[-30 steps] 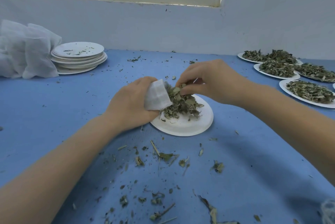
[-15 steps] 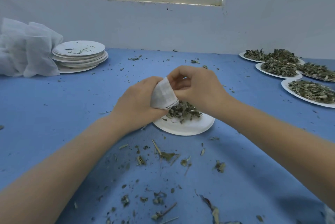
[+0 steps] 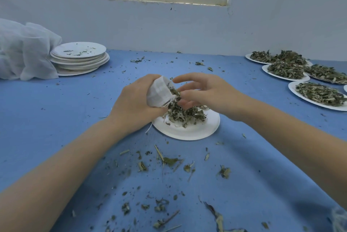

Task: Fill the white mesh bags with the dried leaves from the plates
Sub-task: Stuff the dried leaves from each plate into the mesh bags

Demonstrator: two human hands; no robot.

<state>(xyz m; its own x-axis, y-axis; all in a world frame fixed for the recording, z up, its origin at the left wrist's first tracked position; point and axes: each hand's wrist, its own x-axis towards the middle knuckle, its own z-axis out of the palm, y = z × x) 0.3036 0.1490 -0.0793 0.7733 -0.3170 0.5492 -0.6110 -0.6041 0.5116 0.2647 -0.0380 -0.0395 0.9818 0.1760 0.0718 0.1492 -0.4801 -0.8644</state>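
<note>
A person's left hand [image 3: 135,100] grips a small white mesh bag [image 3: 159,91], its mouth tipped toward the right hand [image 3: 204,91], with dried leaves [image 3: 185,112] showing at the opening. The right hand hovers just beside the bag's mouth with fingers [image 3: 185,80] loosely spread and nothing clearly pinched between them; whether scraps cling under the palm cannot be told. Both hands hang directly over a white plate [image 3: 189,131], which holds a modest heap of leaves below the bag.

The job looks to be somewhere in the middle. Beyond the left hand, further out on the blue table [image 3: 47,115], stands a stack of empty plates [image 3: 78,59] carrying only crumbs, which suggests several portions are already dealt with. Beside that stack lies a pile of white mesh [image 3: 24,49]; whether it is filled bags or spare ones cannot be told. Beyond the right hand, well apart from it, full plates [image 3: 319,94] wait untouched: at least four, each heaped with leaves, and another rim is cut off at the frame's edge.

The bag in hand appears only partly filled, judging by the leaves left on the plate beneath it. A drawstring [image 3: 150,128] dangles loose below the left hand, so closing is not yet done. Spilled scraps [image 3: 169,160] litter the table between the hands and the person.
</note>
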